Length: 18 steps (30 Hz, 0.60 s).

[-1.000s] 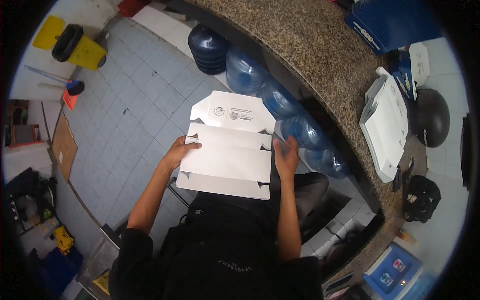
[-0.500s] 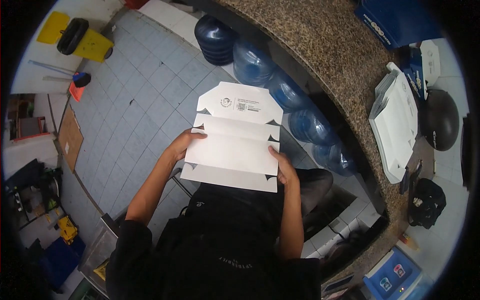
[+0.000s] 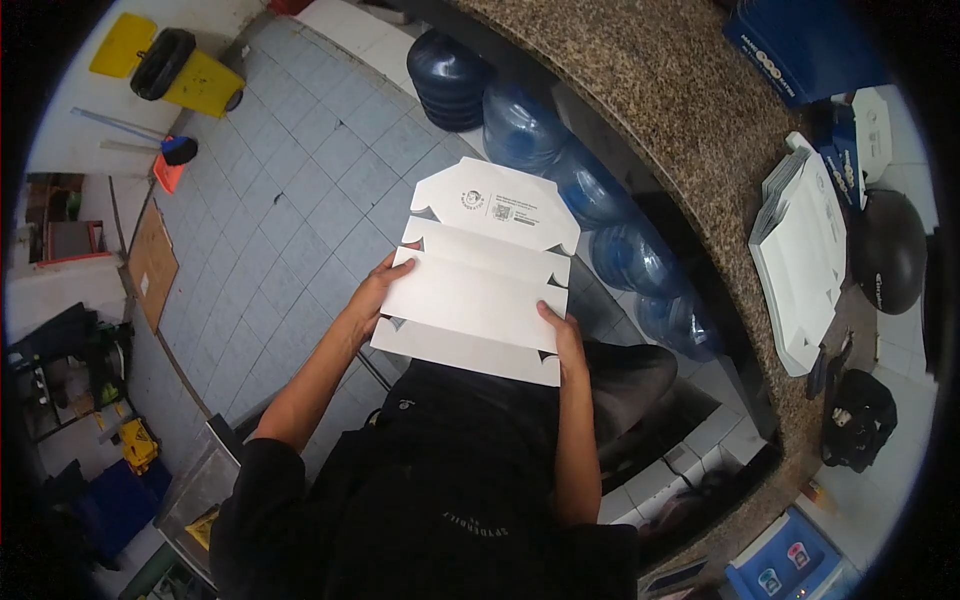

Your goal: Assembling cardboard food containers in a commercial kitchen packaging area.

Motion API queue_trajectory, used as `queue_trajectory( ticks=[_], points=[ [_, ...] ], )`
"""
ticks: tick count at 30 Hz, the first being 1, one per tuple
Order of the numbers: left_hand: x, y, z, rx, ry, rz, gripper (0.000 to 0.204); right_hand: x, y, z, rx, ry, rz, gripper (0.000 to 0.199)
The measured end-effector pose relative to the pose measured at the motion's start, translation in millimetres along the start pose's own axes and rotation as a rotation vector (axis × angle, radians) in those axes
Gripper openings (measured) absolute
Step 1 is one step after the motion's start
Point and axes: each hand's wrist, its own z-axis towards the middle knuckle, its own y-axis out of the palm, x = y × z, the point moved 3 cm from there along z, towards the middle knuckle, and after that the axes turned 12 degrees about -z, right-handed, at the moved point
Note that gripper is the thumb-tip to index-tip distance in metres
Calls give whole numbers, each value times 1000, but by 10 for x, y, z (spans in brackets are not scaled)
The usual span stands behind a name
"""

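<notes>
Above my lap is a white die-cut box blank point(image 3: 475, 290), creased crosswise and notched along both sides, with small dark print on its far flap. My left hand point(image 3: 378, 287) grips its left edge, thumb on top and the fingers underneath mostly hidden. On the opposite edge my right hand point(image 3: 564, 335) holds it the same way, its thumb pressed on the upper face. A stack of similar white box blanks point(image 3: 797, 255) lies on the granite counter point(image 3: 640, 85) to the right.
Large blue water bottles point(image 3: 525, 125) line the counter's base. A black rounded object point(image 3: 887, 250) and a black bag point(image 3: 858, 420) are on the right. A blue box point(image 3: 805, 45) sits on the far counter. Far left are a yellow bin point(image 3: 200, 85) and a cardboard sheet point(image 3: 153, 265).
The whole view has shifted slightly to the right. Both hands keep hold of the box blank, which appears tilted a little more, its far flap leaning rightward.
</notes>
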Motion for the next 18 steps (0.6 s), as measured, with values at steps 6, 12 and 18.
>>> queue_trajectory(
  ticks=[6,12,18],
  points=[
    [38,35,0,-15,23,176,32,18,-18,24,44,1,-2,51],
    [53,1,71,-33,-4,305,26,23,-44,-2,61,-2,-25,51],
    [-30,-86,115,-67,-42,149,25,-68,-47,53,-180,111,184,49]
  ],
)
